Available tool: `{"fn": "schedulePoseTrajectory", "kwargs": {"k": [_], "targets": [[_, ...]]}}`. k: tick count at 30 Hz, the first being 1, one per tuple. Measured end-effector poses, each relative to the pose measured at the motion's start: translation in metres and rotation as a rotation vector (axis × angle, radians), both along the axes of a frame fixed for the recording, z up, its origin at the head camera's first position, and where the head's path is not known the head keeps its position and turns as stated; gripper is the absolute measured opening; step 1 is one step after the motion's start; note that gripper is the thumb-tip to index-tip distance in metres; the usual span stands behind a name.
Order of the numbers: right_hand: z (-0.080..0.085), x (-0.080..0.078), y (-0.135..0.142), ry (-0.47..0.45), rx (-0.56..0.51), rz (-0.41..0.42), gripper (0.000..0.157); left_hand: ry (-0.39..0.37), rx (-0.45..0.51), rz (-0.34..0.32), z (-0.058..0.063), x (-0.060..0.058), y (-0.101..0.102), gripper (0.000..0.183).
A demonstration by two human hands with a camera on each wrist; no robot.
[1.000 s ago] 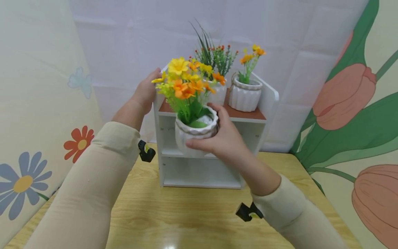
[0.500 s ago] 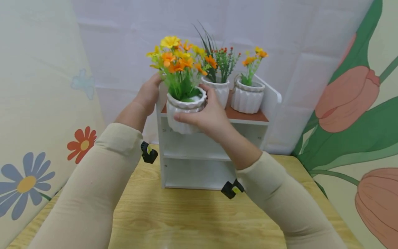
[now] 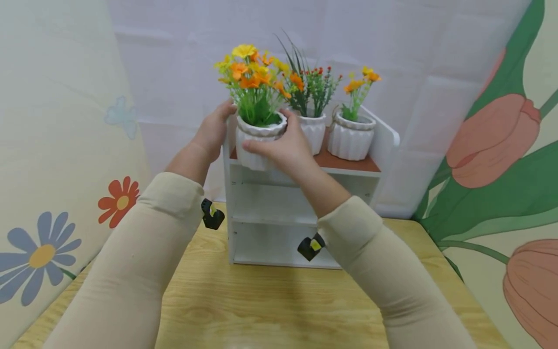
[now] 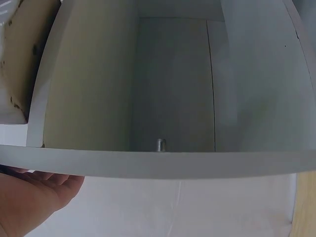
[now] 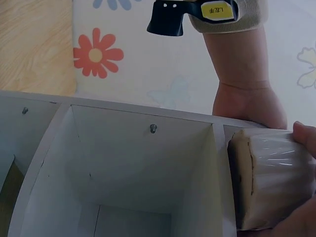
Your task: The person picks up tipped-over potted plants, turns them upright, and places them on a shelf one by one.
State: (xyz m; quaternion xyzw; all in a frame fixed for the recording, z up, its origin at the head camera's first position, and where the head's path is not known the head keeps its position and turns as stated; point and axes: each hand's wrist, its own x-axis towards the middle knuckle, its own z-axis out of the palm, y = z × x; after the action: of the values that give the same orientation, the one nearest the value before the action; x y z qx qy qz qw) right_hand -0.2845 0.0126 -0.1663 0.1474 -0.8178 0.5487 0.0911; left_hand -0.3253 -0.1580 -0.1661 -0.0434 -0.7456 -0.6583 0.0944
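Observation:
My right hand [image 3: 289, 145] grips a ribbed white flower pot [image 3: 255, 133] with yellow and orange artificial flowers [image 3: 253, 72], thumb across its front and fingers at the far side. The pot is upright at the left end of the shelf unit's reddish-brown top [image 3: 333, 162]. In the right wrist view the pot [image 5: 279, 173] appears from below, beside the top board's edge. My left hand [image 3: 213, 131] holds the left side panel of the white shelf unit [image 3: 279, 203] near its upper edge. Curled fingers show behind that panel [image 4: 163, 165] in the left wrist view; the flowers partly hide this hand from above.
On the same top stand a white pot [image 3: 315, 133] with grassy, red-berried stems and another white pot [image 3: 352, 138] with orange flowers. The right side panel [image 3: 385, 133] rises beside them. The unit stands on a wooden table [image 3: 244, 300] against a white cloth backdrop [image 3: 174, 58].
My right hand has raised the flower pot and brought it back to the top of the shelf unit, at the left end. My left hand stays at the side panel.

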Motion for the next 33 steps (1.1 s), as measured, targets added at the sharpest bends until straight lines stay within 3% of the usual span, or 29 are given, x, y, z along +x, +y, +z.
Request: {"fn": "schedulePoseTrajectory", "kwargs": {"k": [16, 33], "targets": [[0.004, -0.015, -0.013, -0.029, 0.032, -0.079, 0.111, -0.029, -0.029, -0.054, 0.0, 0.004, -0.002, 0.058], [0.007, -0.02, -0.023, -0.029, 0.053, -0.153, 0.112, -0.014, -0.021, -0.042, 0.001, 0.004, -0.002, 0.059]]}}
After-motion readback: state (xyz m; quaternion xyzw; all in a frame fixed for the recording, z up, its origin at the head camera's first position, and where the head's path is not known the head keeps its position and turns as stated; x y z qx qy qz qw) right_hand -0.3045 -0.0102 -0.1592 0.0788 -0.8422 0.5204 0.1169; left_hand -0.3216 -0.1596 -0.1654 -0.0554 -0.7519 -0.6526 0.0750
